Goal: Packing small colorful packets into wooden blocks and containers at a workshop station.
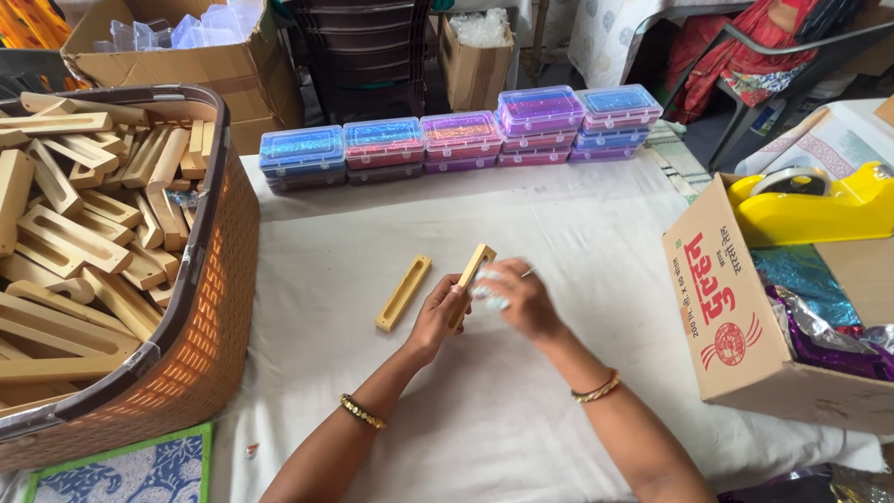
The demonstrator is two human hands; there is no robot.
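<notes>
A white-clothed table (559, 233) carried everything. At its left edge stood a brown woven basket (200, 354) heaped with pale wooden holders (84, 242) lying every which way. At the right edge sat an open cardboard box (736, 317) with a yellow tape dispenser (810, 210) on top and shiny foil (829, 317) inside. Along the far edge ran a row of small plastic cases (461, 140), blue, red, purple and pink, stacked two high.

Near the middle of the table, both hands met over one wooden piece (478, 261). The left hand (436, 317) was curled around its lower end, thumb and fingers closed on the wood. The piece was held off the cloth, its long axis slanting from the left palm up and away toward the far right corner. The right hand (521, 298) lay just to the right of it, touching, its fingers bunched against the piece's side around something small and pale (blurred, so what it pinched cannot be told).

A second slotted piece (403, 293) lay flat on the cloth just left of the left hand, apart from it. Its long axis ran nearly parallel to the held one, near end toward the person, far end toward the cases. The left hand was clearly the nearer to it; the right hand was on the far side of the held piece.
</notes>
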